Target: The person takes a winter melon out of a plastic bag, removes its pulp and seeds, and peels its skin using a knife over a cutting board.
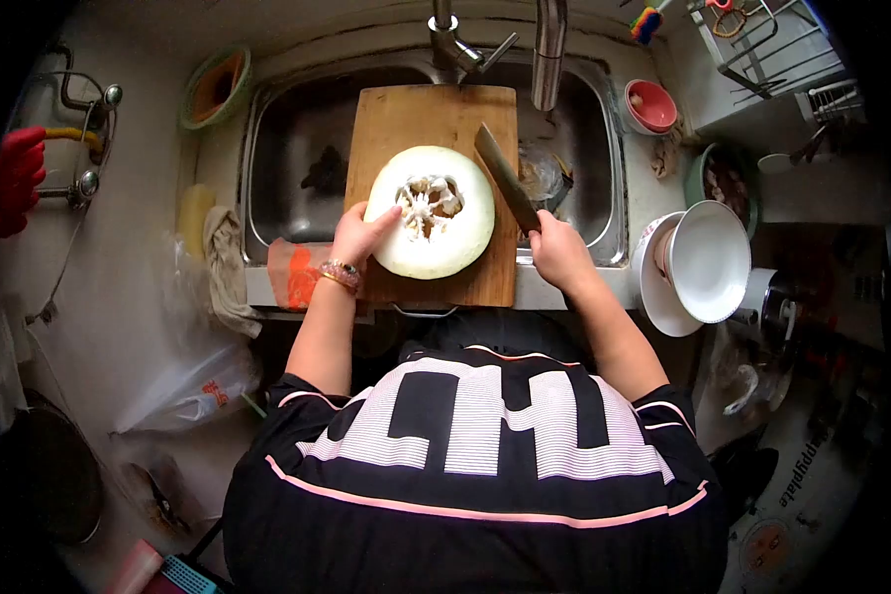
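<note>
A thick round piece of winter melon (470,243) rests on a wooden cutting board (436,109), its pale cut face up and its seedy, hollow centre showing. My left hand (362,238) grips the melon at its left edge, thumb on the cut face; the other fingers are mostly hidden along its side. In my right hand (561,253) is a broad-bladed kitchen knife (508,180), held by its handle. The blade slants up and left over the board's right edge, just right of the melon and apart from it.
The board lies across a steel double sink (292,109), below a faucet (455,45). At right stand a pink bowl (650,104), white bowls (711,262) and a green container (718,178). A cloth (226,262) and a green basin (215,87) sit at left.
</note>
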A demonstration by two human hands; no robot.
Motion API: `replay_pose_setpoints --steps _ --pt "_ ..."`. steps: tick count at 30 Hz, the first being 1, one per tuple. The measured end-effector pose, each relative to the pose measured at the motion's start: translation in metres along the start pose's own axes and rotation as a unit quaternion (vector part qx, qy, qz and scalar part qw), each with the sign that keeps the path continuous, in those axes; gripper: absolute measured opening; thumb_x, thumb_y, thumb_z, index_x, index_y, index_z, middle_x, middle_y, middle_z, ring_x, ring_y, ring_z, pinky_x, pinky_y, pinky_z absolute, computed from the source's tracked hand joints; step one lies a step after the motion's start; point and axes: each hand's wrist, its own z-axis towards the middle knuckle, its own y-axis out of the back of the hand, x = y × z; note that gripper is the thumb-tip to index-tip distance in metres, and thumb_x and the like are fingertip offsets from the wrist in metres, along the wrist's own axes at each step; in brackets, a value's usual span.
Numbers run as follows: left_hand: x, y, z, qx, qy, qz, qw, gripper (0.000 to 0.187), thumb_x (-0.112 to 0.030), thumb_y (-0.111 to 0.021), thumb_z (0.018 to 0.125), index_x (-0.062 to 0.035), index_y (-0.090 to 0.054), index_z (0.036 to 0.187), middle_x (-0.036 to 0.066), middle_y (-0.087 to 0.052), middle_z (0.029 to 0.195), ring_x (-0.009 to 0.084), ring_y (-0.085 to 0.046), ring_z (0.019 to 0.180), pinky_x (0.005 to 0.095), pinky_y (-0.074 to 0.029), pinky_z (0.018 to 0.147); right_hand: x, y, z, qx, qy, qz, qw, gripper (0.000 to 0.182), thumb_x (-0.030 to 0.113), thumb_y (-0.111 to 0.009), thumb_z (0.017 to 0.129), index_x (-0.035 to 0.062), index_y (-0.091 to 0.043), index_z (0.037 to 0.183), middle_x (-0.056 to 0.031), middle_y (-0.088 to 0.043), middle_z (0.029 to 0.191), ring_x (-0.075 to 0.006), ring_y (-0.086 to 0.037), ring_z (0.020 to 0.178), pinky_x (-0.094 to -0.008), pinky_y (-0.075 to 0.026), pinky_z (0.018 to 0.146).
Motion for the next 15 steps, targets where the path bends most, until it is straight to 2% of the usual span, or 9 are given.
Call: replay_pose_setpoints --steps 1,2,4,5,6,9,15 --pt "-0.004 -0.002 0.003 -0.003 -0.018 -0.002 1.0 0.055 -0.035 -0.076 0.076 0.0066 -0.059 0.108 0.013 -0.067 0.094 0.0162 -0.066 0.078 0.031 -0.054 0.067 -0.002 -0.001 0.001 -0.014 0.007 0.01 1.0 0.023 0.012 -0.052 0.085 -0.0005 -0.049 0.105 -0.0278 -0.063 0.086 -0.0452 -0.059 0.084 -0.0536 -0.045 0.075" --pt "-0.01 0.001 0.008 0.015 -0.019 0.051 0.998 0.059 -0.035 -0.079 0.072 0.0078 -0.058 0.107 0.016 -0.067 0.096 0.0176 -0.066 0.082 0.0317 -0.054 0.071 -0.005 -0.003 0.001 -0.028 0.014 0.02 0.999 0.025 0.012 -0.052 0.085 -0.0004 -0.049 0.107 -0.0278 -0.063 0.086 -0.0452 -0.059 0.084 -0.0535 -0.045 0.075" --pt "-0.003 -0.004 0.022 -0.015 -0.03 0.089 0.995 0.063 -0.035 -0.081 0.07 0.0083 -0.056 0.108 0.017 -0.066 0.098 0.019 -0.066 0.083 0.0321 -0.054 0.072 -0.007 -0.002 0.002 -0.033 0.025 0.031 0.999 0.032 0.011 -0.052 0.085 0.0005 -0.048 0.115 -0.0279 -0.063 0.087 -0.0454 -0.059 0.084 -0.0533 -0.045 0.075" --pt "-0.001 -0.006 0.026 -0.029 -0.037 0.109 0.993 0.065 -0.035 -0.081 0.068 0.0085 -0.055 0.108 0.018 -0.066 0.098 0.0197 -0.066 0.083 0.0323 -0.054 0.072 -0.005 0.0 0.002 -0.03 0.017 0.023 0.999 0.032 0.011 -0.052 0.085 0.0008 -0.048 0.115 -0.0277 -0.063 0.087 -0.0454 -0.059 0.084 -0.0532 -0.045 0.075" --pt "-0.003 -0.009 0.024 -0.088 -0.039 0.146 0.985 0.071 -0.036 -0.083 0.065 0.0089 -0.051 0.11 0.02 -0.065 0.101 0.0212 -0.066 0.086 0.033 -0.054 0.073 -0.001 0.002 0.0 -0.027 0.009 0.015 0.999 0.032 0.011 -0.052 0.085 0.0011 -0.049 0.115 -0.0276 -0.063 0.088 -0.0454 -0.059 0.085 -0.0532 -0.045 0.076" --pt "-0.006 -0.009 0.022 -0.089 -0.033 0.145 0.985 0.075 -0.036 -0.084 0.064 0.0092 -0.05 0.112 0.021 -0.064 0.103 0.0213 -0.066 0.087 0.0328 -0.055 0.073 -0.004 0.0 0.001 -0.02 -0.007 0.042 0.999 0.031 0.011 -0.052 0.085 0.0018 -0.05 0.115 -0.0273 -0.063 0.088 -0.0455 -0.059 0.085 -0.0532 -0.045 0.075" --pt "-0.01 -0.003 0.015 -0.044 -0.008 0.086 0.995 0.066 -0.036 -0.083 0.067 0.0085 -0.055 0.107 0.02 -0.066 0.098 0.0228 -0.067 0.084 0.0329 -0.055 0.072 -0.011 0.0 -0.006 -0.025 -0.021 0.085 0.996 0.031 0.01 -0.052 0.085 0.0021 -0.05 0.115 -0.0274 -0.063 0.088 -0.0454 -0.059 0.085 -0.0529 -0.045 0.076"
